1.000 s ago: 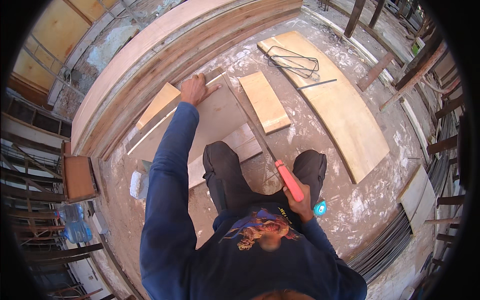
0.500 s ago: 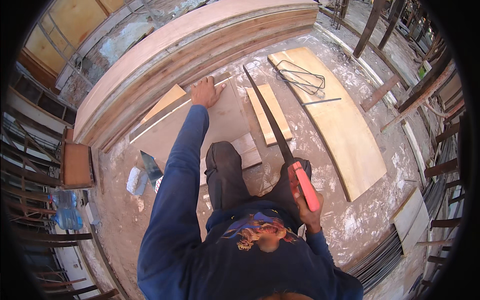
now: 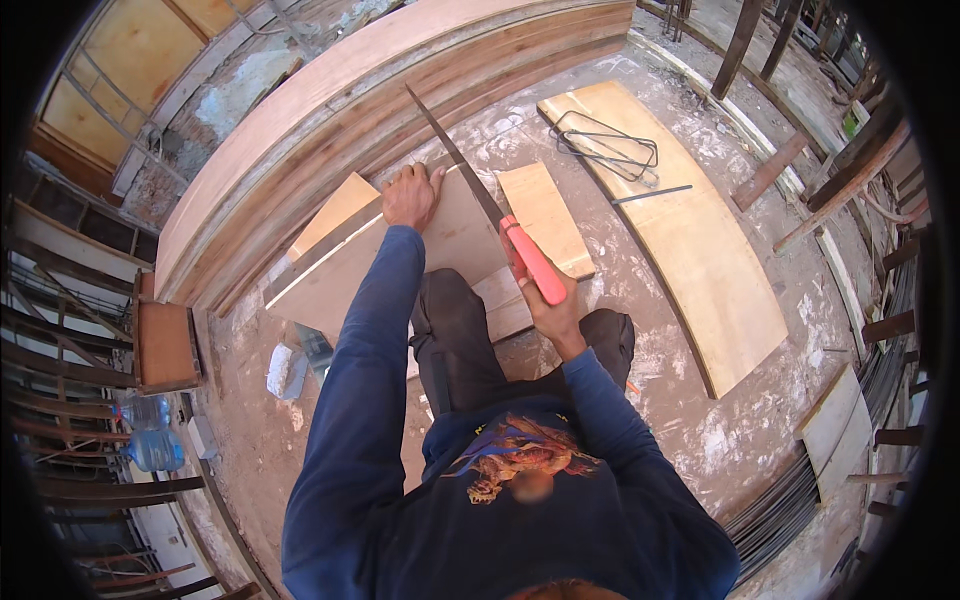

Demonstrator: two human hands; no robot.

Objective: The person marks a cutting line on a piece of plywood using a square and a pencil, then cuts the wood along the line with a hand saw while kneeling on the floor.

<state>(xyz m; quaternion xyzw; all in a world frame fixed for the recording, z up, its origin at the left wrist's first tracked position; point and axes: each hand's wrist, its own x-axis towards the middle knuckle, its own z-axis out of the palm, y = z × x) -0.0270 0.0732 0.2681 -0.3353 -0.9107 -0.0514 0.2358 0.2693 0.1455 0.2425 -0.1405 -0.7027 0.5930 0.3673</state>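
In my right hand is a handsaw, its red handle gripped and its dark tapering blade pointing up and to the left. The blade passes over the right end of a flat greyish board; whether its teeth touch the board I cannot tell. My left hand grips the far edge of that board, fingers bent over it and thumb to the right. My bent left knee is against the board's near side. Behind the board's left part shows a light wooden piece.
A short light plank lies right of the saw. Farther right, a wide plank carries bent wire loops and a dark rod. Long stacked boards stand behind. A metal blade and white block lie left.
My right hand has brought the saw up and left, from beside my right knee to over the board's right end. The board tilts more, and my left hand stays on its edge.
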